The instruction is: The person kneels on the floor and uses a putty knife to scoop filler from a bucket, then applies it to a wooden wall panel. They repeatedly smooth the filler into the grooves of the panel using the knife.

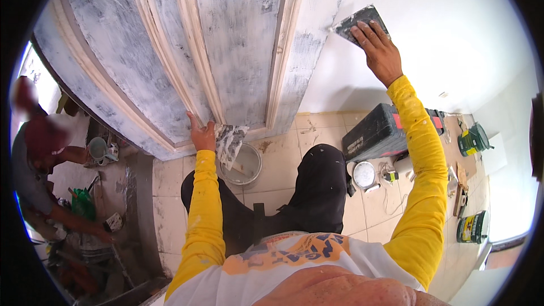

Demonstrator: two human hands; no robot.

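My left hand [202, 135] is closed on a putty-smeared scraper plate [230, 144], low in front of the panelled surface [238, 34]. Just below that plate stands a round bucket [260, 165] with pale contents and a stick-like handle in it. Up at the right, my right hand [378, 51] grips a dark, flat square putty spreader [362, 22], its fingers laid over the face. The spreader is at the white wall [447, 39], beside the panel's right edge; whether it touches cannot be told. White residue marks its edges. My right thumb is hidden.
A black tool case [371, 130] stands by the wall under my right arm. Near it are a white-lidded tub [364, 174] and a cord [388, 201]. Green pails [475, 139] sit farther right. At the left, another person [42, 175] works among tools and buckets.
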